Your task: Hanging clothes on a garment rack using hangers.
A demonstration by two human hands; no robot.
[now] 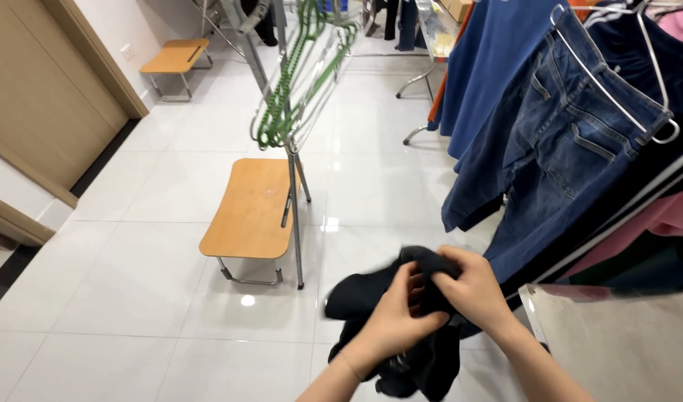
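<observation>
Both my hands grip a black garment that hangs crumpled below them over the white tiled floor. My left hand clutches the cloth from the near side, fingers curled into it. My right hand pinches the upper edge of the same garment, thumb against fingers. Blue jeans hang on a metal hanger just to the right, touching nothing I hold.
A low wooden folding table stands on the floor ahead, with a metal rack leg beside it carrying several green hangers. Blue, dark and pink clothes hang at the right. A second wooden table sits far left by a door.
</observation>
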